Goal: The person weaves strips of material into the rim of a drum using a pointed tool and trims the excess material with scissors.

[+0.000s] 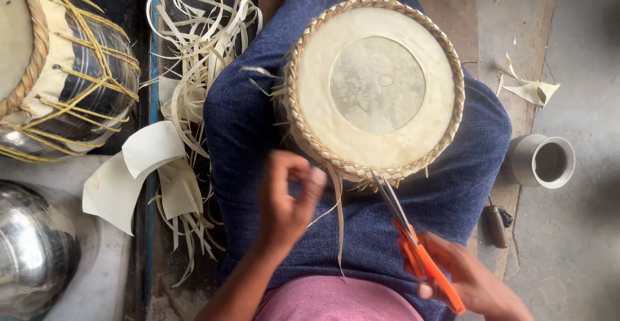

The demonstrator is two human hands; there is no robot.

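A round drum with a pale skin head and a woven strap rim rests on my lap, between legs in blue trousers. My right hand grips orange-handled scissors, whose blades point up at the drum's near rim. My left hand is blurred and pinches a thin pale strip that hangs from that rim.
Several loose pale strips and cut hide pieces lie on the floor at left. A second laced drum and a shiny metal shell sit far left. A small metal cup and a dark-handled tool lie at right.
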